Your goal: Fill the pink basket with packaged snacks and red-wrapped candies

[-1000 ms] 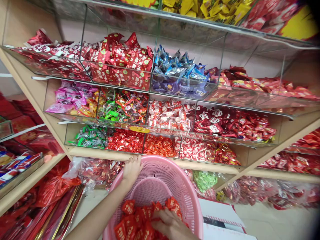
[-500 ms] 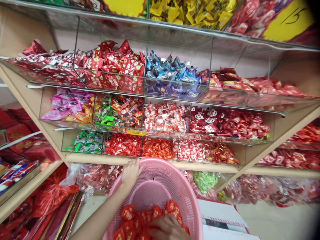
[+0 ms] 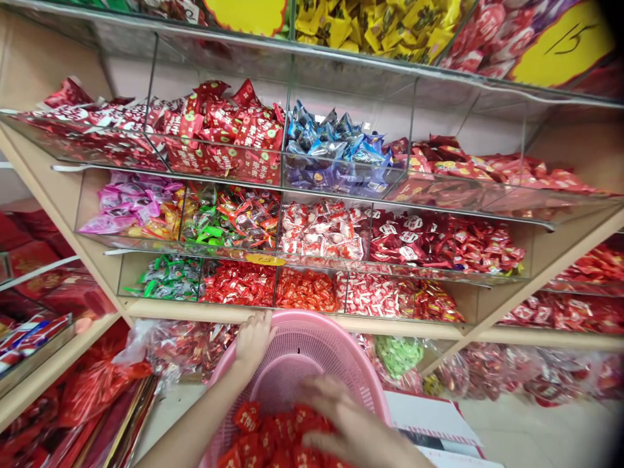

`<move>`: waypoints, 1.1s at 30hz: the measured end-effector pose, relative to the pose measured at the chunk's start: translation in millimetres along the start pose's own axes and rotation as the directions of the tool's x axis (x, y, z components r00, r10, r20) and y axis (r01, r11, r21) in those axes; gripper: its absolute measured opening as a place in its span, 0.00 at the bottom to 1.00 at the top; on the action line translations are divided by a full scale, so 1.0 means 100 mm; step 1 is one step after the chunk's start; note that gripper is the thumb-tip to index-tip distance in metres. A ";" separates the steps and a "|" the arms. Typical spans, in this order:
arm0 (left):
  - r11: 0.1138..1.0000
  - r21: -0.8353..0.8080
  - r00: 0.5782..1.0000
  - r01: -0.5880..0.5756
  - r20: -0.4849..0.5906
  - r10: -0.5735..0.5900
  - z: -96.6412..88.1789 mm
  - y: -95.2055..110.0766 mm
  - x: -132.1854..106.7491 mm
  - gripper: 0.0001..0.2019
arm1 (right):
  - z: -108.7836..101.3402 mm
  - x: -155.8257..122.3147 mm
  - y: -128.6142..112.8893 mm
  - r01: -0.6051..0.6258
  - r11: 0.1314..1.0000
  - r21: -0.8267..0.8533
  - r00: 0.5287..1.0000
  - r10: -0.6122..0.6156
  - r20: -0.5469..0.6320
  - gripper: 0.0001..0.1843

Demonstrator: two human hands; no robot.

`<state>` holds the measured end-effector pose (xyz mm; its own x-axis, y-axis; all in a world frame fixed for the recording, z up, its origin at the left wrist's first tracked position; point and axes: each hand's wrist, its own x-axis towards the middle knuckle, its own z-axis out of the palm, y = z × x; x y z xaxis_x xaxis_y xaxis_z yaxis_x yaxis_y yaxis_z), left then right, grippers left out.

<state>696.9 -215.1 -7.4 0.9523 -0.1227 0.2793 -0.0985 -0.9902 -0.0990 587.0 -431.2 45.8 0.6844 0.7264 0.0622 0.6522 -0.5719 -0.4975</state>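
Observation:
A pink plastic basket [image 3: 375, 383] with perforated walls is tilted towards me below the lowest shelf. My left hand [image 3: 254, 338] is closed over its far left rim. Red-wrapped candies [image 3: 273, 432] are heaped in the near part of the basket, while its bottom shows bare beyond them. Over that heap is my right hand [image 3: 336, 416], blurred by motion, its thumb and fingers apart and nothing visible held in them. Just beyond the rim, a shelf compartment contains small orange-red wrapped candies [image 3: 307, 290].
Shelves with clear dividers [image 3: 414, 136] hold many kinds of wrapped sweets. Bagged candies [image 3: 185, 348] lie under the bottom shelf board [image 3: 404, 324], with a green bag [image 3: 400, 356] among them. A white box [image 3: 433, 419] is right of the basket. Red packages [image 3: 97, 390] are at left.
My right hand has lifted off the red candies and moved up and slightly right inside the basket, its fingers spreading. My left hand stays on the rim.

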 end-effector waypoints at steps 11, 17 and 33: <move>1.000 0.011 1.000 0.011 -0.020 -0.011 -0.01 0.00 -0.02 0.15 | -0.63 1.42 1.35 -0.475 0.846 -0.242 0.875 0.423 -0.237 0.28; 1.000 0.021 1.000 0.011 -0.023 -0.010 0.00 -0.02 -0.01 0.15 | -0.44 1.73 1.72 -0.627 0.736 -0.256 0.777 0.614 -0.137 0.50; 1.000 -0.002 1.000 0.025 -0.017 -0.025 -0.01 -0.02 -0.03 0.14 | -0.27 1.73 1.75 -0.633 0.708 -0.314 0.773 0.595 -0.218 0.35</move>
<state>694.4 -212.9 -7.2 0.9496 -0.0987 0.2975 -0.0751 -0.9931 -0.0895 828.4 -416.2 -7.3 0.9886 0.1383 -0.0597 0.1305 -0.9842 -0.1200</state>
